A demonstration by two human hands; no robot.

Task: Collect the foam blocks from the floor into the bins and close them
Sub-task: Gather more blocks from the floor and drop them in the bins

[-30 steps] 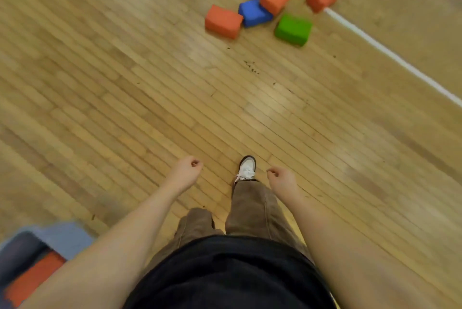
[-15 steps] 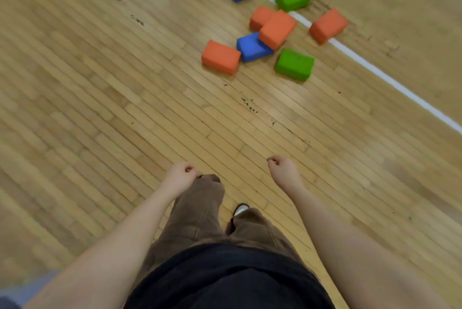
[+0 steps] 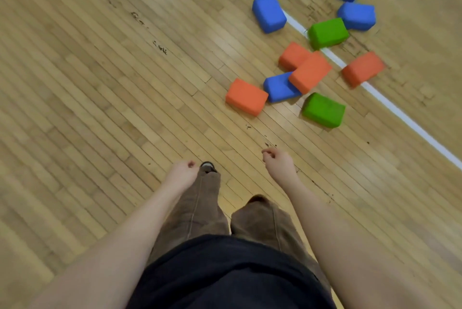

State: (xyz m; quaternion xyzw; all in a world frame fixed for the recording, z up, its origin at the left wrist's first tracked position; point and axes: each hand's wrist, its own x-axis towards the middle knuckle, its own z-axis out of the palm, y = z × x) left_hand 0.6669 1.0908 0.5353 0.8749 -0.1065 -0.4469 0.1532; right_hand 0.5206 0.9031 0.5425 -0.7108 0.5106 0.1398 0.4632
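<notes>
Several foam blocks lie in a loose cluster on the wooden floor at the upper right. Nearest are an orange block (image 3: 246, 96), a green block (image 3: 323, 110) and a blue block (image 3: 280, 87) with another orange block (image 3: 310, 72) leaning on it. Farther back lie a second green block (image 3: 327, 33) and blue blocks (image 3: 268, 13). My left hand (image 3: 181, 173) hangs over my left leg, fingers loosely curled, holding nothing. My right hand (image 3: 277, 162) is likewise loosely curled with nothing in it, below the cluster. No bin is in view.
A white floor line (image 3: 400, 112) runs diagonally through the block cluster, from the top middle down to the right edge. My legs in brown trousers and one shoe tip (image 3: 207, 165) show at the bottom centre. Bare wooden floor (image 3: 100, 83) spreads to the left.
I have walked closer to the blocks, which now sit lower and larger in view. The blue-grey bin at the lower left has dropped out of view. Both hands stay loosely curled with nothing in them.
</notes>
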